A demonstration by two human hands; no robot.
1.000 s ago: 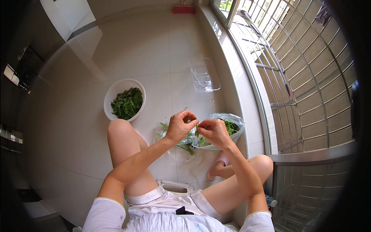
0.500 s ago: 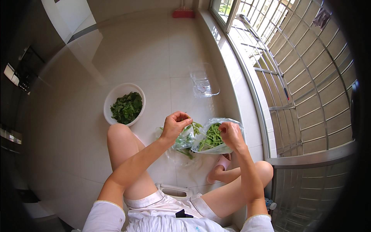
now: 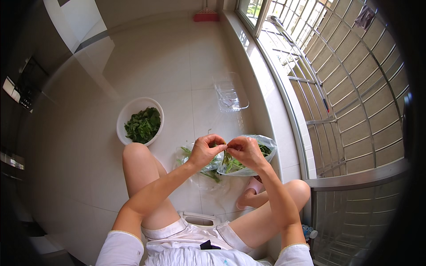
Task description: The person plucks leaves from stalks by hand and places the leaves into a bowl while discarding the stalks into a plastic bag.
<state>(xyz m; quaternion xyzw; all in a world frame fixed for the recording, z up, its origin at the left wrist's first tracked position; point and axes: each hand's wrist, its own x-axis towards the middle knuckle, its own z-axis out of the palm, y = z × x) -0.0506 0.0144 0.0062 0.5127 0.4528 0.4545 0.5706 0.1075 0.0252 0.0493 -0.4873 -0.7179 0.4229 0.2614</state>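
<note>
My left hand [image 3: 207,150] and my right hand [image 3: 245,153] meet fingertip to fingertip, both pinching a thin green vegetable sprig [image 3: 226,158] whose leaves hang below the fingers. Beneath my right hand lies an open clear plastic bag [image 3: 253,172] full of leafy green stems [image 3: 234,166], partly hidden by the hand. Under my left hand, another clear plastic bag [image 3: 212,166] holds loose green stalks [image 3: 208,175]. A white round basin [image 3: 123,116] stands on the floor to the left, with a heap of dark green leaves [image 3: 144,125] inside.
A clear plastic tray [image 3: 231,98] lies on the tiles ahead, near the window ledge [image 3: 262,88]. My knees flank the bags, and my pink-slippered foot [image 3: 251,188] is beside the right one. A red broom [image 3: 206,17] stands at the far wall. Metal window bars [image 3: 355,97] run along the right.
My right hand has moved left from over the right bag to meet my left hand at the sprig. The left hand has shifted slightly right and down.
</note>
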